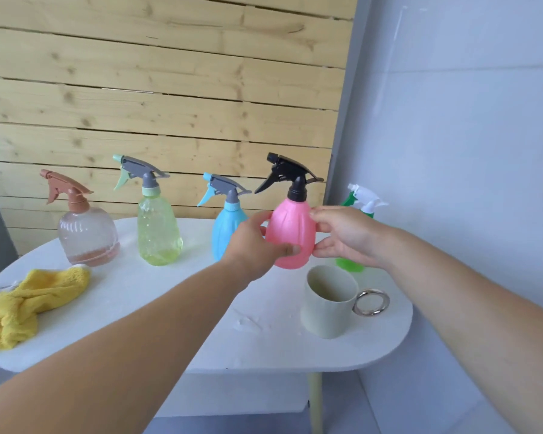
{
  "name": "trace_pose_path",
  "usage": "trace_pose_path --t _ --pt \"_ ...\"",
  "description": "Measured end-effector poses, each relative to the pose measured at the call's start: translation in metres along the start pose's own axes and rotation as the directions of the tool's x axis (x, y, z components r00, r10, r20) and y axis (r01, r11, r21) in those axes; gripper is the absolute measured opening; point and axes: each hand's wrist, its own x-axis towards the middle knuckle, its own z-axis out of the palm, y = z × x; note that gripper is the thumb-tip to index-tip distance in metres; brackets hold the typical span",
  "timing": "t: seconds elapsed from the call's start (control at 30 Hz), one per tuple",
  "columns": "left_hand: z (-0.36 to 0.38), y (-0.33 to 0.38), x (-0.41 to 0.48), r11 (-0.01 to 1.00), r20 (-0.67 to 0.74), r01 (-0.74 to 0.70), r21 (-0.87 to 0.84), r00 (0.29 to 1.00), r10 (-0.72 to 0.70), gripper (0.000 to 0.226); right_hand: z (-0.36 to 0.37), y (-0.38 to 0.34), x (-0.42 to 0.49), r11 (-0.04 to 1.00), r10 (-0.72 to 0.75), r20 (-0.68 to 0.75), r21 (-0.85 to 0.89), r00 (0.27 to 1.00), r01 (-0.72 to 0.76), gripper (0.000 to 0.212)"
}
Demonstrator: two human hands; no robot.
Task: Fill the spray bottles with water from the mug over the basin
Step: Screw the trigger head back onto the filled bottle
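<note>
Two bare forearms reach in from the near edge of the white tabletop point(170, 305), meeting at the pink spray bottle point(292, 228). Left hand point(256, 244) wraps its left side, thumb pressed across the lower front; right hand point(347, 236) pinches its right side between thumb and fingers. The bottle is upright, its black trigger head pointing left, near the far right edge; whether its base touches the tabletop cannot be told. Just in front stands the pale mug point(328, 303), ring handle to the right. A green bottle point(353, 266) shows behind the right hand. Blue point(224, 234), yellow-green point(159, 231) and clear point(87, 238) bottles line the far edge leftward; a yellow cloth point(29, 305) lies at the left edge.
</note>
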Motion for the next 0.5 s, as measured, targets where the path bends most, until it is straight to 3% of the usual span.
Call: trace_pose_path --t 0.5 --pt "0.045 -0.026 0.044 0.997 0.006 0.069 0.031 0.998 -0.069 0.082 -0.021 0.032 0.049 0.998 0.06 -0.001 0.002 0.998 -0.06 0.033"
